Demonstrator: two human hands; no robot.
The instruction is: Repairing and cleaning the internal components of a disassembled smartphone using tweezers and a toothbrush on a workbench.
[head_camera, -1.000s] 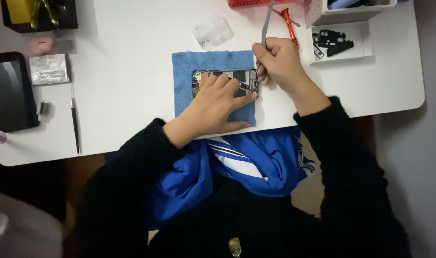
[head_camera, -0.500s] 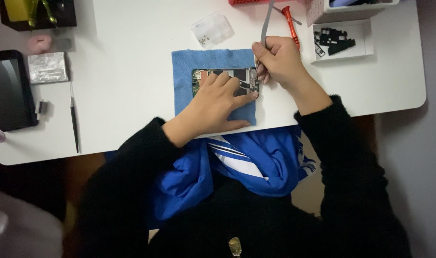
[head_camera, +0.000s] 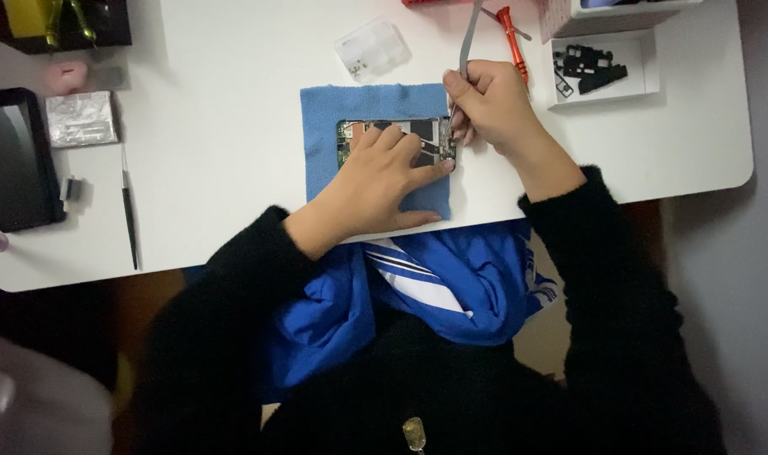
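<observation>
Tweezers (head_camera: 466, 38) are pinched in the right hand (head_camera: 489, 105), their tips lowered to the right end of an opened phone (head_camera: 394, 139) that lies on a blue cloth (head_camera: 376, 105) near the front edge of the white desk (head_camera: 232, 126). The left hand (head_camera: 376, 181) is laid flat over the phone, fingers spread, and nothing is gripped by it. A slip is judged the main risk: if the tips are pushed too hard or the phone shifts under the flat palm, a fine cable or part on the exposed board could be scratched or torn. A small piece, if lifted, could also be dropped onto the cloth and lost, since much of the working spot is hidden by the fingers. By count, one phone, one cloth and one pair of tweezers are seen at the centre; one red-handled screwdriver (head_camera: 512, 38) lies just behind the right hand; one clear plastic box (head_camera: 372, 48) sits behind the cloth; one white tray (head_camera: 649, 80) of black parts stands to the right; one dark tablet (head_camera: 15, 168), one silver foil pouch (head_camera: 81, 118) and one thin black tool (head_camera: 130, 223) lie well apart to the left.
</observation>
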